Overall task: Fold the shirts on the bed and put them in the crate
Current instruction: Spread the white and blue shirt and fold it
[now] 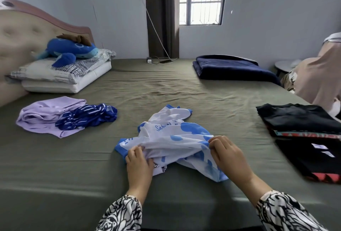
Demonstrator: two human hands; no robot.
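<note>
I have the white and blue shirt (171, 138) bunched up on the olive bed sheet (73, 166), close to the near edge of the bed and roughly in the middle. My left hand (138, 162) pinches a gathered fold of its fabric at the left side, and my right hand (228, 153) grips the same edge further right, fingers curled over the cloth. Between the two hands the fabric is drawn into a taut ridge while the rest lies crumpled around it.

I judge this to be the opening of the fold on this shirt: finding an edge and getting it spread flat. The next move calls for lifting and shaking it out, or pulling the hands apart, so the body lies smooth before any fold is made.

To the left, well apart, a lilac shirt (44, 116) and a blue striped shirt (88, 116) lie in a loose heap, touching each other, not yet folded. To the right a stack of dark folded clothes (302, 120) sits near the bed's edge. I see no crate from here. Farther back are pillows (60, 75) with a blue plush toy (72, 49) on top, and a folded navy blanket (232, 70)
</note>
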